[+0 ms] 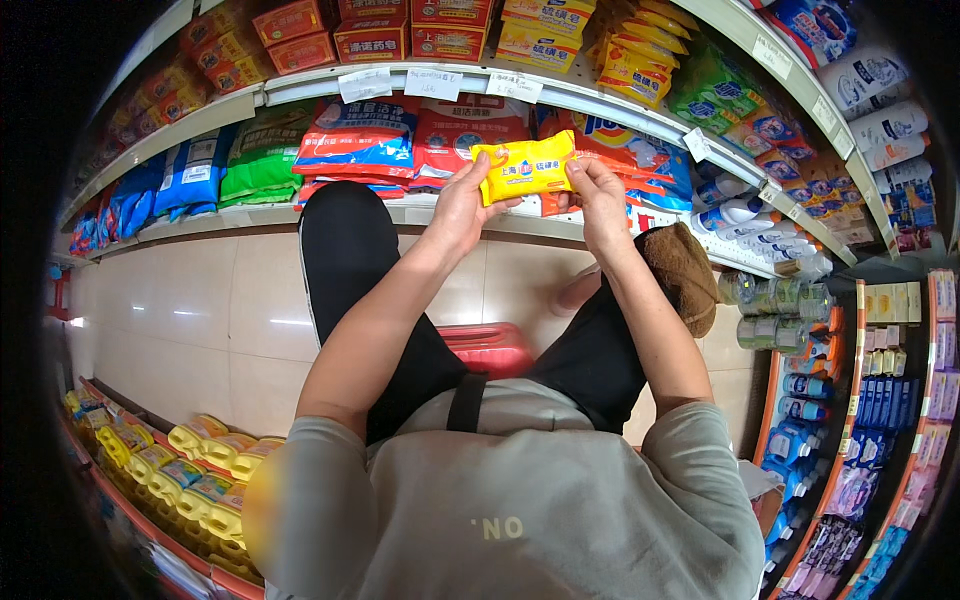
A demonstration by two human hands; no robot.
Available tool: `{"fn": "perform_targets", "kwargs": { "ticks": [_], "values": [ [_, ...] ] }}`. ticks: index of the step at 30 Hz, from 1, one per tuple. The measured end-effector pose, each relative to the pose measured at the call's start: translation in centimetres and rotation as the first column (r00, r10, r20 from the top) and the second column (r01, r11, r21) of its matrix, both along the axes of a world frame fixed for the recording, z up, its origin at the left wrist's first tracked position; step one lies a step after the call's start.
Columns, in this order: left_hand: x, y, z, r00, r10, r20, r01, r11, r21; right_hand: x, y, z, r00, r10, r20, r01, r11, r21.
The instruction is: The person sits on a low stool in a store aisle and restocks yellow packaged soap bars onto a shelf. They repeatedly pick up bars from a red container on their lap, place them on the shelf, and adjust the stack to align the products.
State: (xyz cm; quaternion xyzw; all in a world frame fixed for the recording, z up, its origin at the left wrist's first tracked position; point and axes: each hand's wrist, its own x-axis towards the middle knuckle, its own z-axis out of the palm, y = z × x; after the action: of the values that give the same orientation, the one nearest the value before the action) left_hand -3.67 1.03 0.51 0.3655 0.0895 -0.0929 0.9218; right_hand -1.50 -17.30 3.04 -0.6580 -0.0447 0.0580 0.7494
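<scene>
A yellow plastic-wrapped bar of soap (pixel 525 169) is held level between both hands, in front of the shelf. My left hand (pixel 466 196) grips its left end, thumb on the front and fingers behind. On its right end, my right hand (pixel 597 196) pinches it between thumb and fingers. Behind the soap lie red bags of laundry detergent (pixel 457 127) on the lower shelf. Yellow soap packs (pixel 634 67) of similar look and yellow soap boxes (pixel 544 34) sit on the shelf above, near red soap boxes (pixel 371 40).
A brown cloth (pixel 679 277) drapes over the right knee. Beneath the seated person is a red plastic stool (pixel 484 346). Shelves with white bottles (pixel 731 214) curve along the right. Yellow jugs (pixel 202 499) stand on a rack at lower left. Paper price tags (pixel 433 84) hang from the shelf edge (pixel 315 86).
</scene>
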Motion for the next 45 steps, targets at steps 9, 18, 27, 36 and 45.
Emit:
{"fn": "perform_targets", "kwargs": {
  "ticks": [9, 18, 27, 36, 45],
  "values": [
    [0.2, -0.2, -0.2, 0.998, 0.037, 0.044, -0.042, 0.992, 0.115, -0.5, 0.1, -0.4, 0.995, -0.089, 0.040, 0.092, 0.994, -0.052],
    [0.1, -0.8, -0.3, 0.997, 0.039, 0.062, -0.046, 0.993, 0.109, 0.7, -0.1, -1.6, 0.993, -0.115, 0.032, 0.113, 0.992, 0.055],
    [0.7, -0.9, -2.2, 0.980, 0.175, -0.094, -0.166, 0.982, 0.096, -0.3, 0.7, -1.8, 0.994, -0.098, -0.056, 0.092, 0.991, -0.097],
    [-0.1, -0.4, -1.2, 0.999, 0.033, -0.029, -0.031, 0.996, 0.082, -0.2, 0.4, -3.2, 0.986, -0.138, -0.092, 0.137, 0.990, -0.021],
    [-0.2, -0.2, -2.3, 0.986, -0.161, -0.034, 0.162, 0.987, 0.019, -0.5, -0.1, -3.1, 0.987, -0.136, -0.088, 0.140, 0.989, 0.046]
  ]
}}
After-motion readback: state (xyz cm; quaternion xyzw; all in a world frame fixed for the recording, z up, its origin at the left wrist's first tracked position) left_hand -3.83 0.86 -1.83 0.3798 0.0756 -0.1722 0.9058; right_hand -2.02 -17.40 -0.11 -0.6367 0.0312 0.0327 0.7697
